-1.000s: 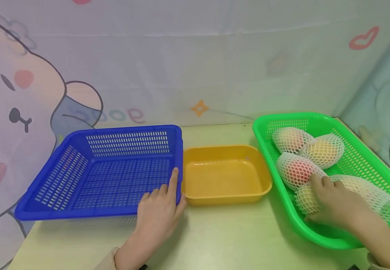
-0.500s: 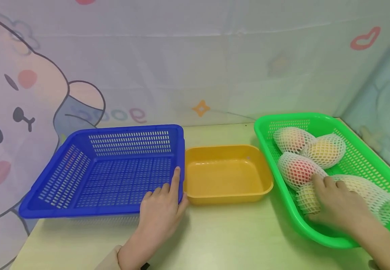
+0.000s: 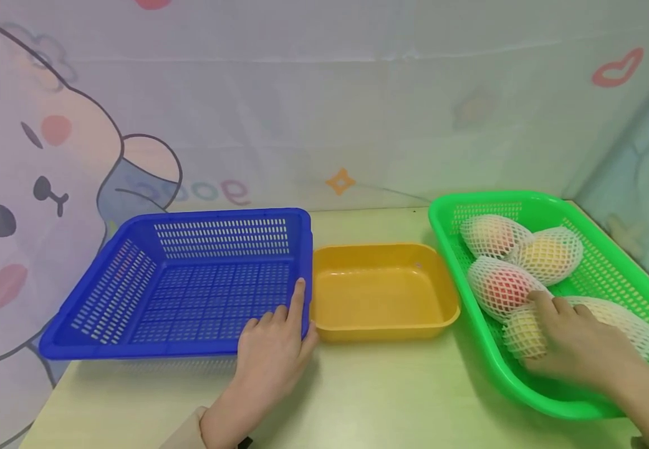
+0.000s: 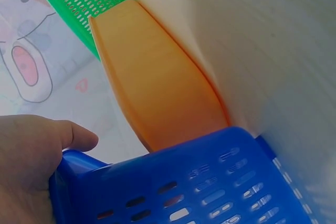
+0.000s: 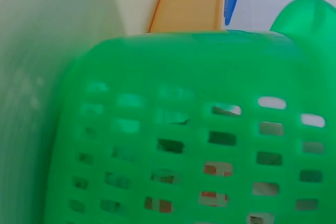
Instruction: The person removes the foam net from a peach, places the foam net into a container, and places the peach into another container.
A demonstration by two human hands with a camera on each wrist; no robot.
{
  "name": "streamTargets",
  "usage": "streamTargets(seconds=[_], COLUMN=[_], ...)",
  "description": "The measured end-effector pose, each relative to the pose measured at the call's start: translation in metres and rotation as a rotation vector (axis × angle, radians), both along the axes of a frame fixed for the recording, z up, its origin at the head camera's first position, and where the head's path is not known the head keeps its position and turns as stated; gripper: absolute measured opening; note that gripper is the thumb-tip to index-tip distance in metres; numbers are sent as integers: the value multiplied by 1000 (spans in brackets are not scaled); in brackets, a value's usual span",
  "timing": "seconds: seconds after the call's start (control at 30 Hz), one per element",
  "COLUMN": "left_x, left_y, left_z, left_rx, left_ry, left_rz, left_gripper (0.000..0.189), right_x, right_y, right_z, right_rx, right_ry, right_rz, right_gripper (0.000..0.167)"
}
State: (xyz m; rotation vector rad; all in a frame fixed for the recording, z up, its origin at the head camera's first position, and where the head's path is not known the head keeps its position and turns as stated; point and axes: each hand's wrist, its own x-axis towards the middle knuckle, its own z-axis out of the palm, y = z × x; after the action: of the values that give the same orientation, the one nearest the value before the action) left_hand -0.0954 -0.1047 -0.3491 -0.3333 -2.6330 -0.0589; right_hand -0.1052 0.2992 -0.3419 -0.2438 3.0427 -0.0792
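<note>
The left hand (image 3: 272, 349) holds the right edge of the blue basket (image 3: 150, 352), with its pointing finger straight along the rim and its thumb on the outside. The right hand (image 3: 585, 346) is in the green basket (image 3: 489, 355), its fingers bent round the front yellow fruit (image 3: 522, 335), but the hand hides part of it, so it is hard to see how tight the hold is. This fruit wears a white net. A red fruit (image 3: 504, 290) in a net lies just behind it, and a long pale fruit (image 3: 624, 321) lies to its right. A yellow tray (image 3: 383, 299) sits between the two baskets on the table (image 3: 380, 393)
</note>
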Motion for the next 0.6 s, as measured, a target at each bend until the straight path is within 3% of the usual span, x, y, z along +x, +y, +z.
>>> streamTargets(seconds=[0.3,0.6], left_x=[0,0], left_y=[1,1], left_z=[0,-1], left_rx=[-4,1], left_ry=[14,14], left_rz=[4,3], left_gripper=[56,56], right_x=[4,9], right_y=[6,7], right_z=[2,12], right_rx=[-21,-81], right_ry=[39,110], right_rz=[36,130], right_gripper=[101,92])
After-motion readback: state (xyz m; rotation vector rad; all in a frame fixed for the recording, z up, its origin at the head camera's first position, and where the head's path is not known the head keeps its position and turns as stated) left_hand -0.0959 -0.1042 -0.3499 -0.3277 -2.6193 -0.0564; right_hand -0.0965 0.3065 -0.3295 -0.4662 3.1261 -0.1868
